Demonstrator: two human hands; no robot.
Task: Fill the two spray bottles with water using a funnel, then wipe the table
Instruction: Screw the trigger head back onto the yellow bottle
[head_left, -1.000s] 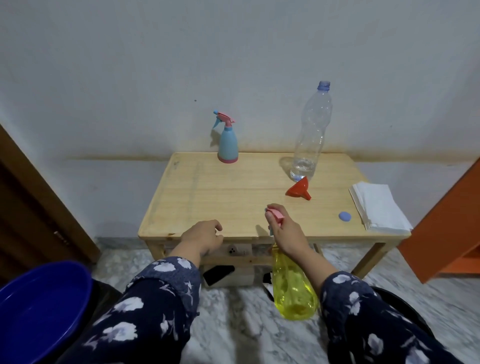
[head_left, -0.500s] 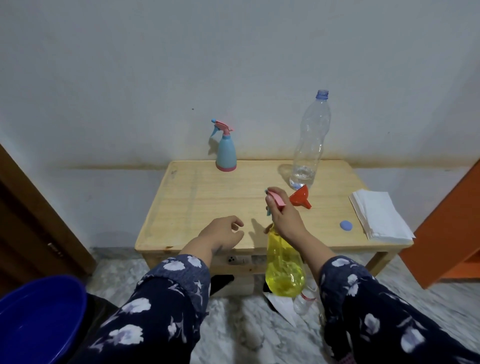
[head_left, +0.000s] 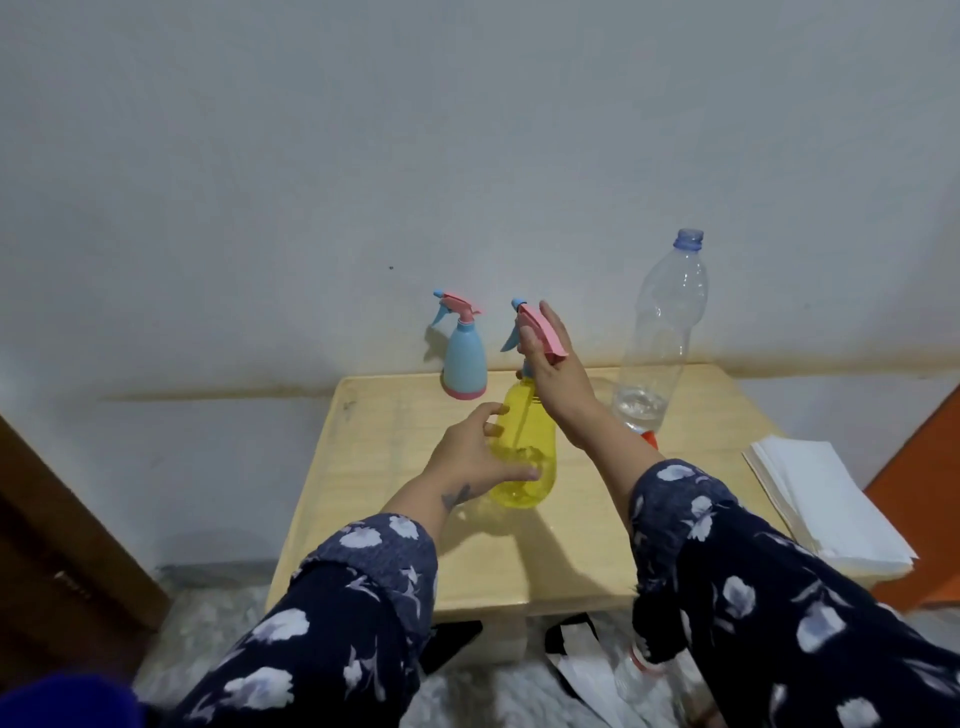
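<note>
Right hand (head_left: 556, 374): grips the pink spray head of the yellow bottle (head_left: 524, 457).
Left hand (head_left: 478, 457): wraps the yellow bottle's body.
Yellow bottle: upright, mid worktop (head_left: 571, 561).
Blue bottle (head_left: 464, 364): far edge.
Water bottle (head_left: 660, 332): far right corner.
Napkins (head_left: 826, 504): right edge.

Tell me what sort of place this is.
Probably a room in a home, not a workshop: a small wooden table pushed against a plain painted wall, a marble-patterned floor beneath it, and household spray bottles, blue and yellow.
</note>
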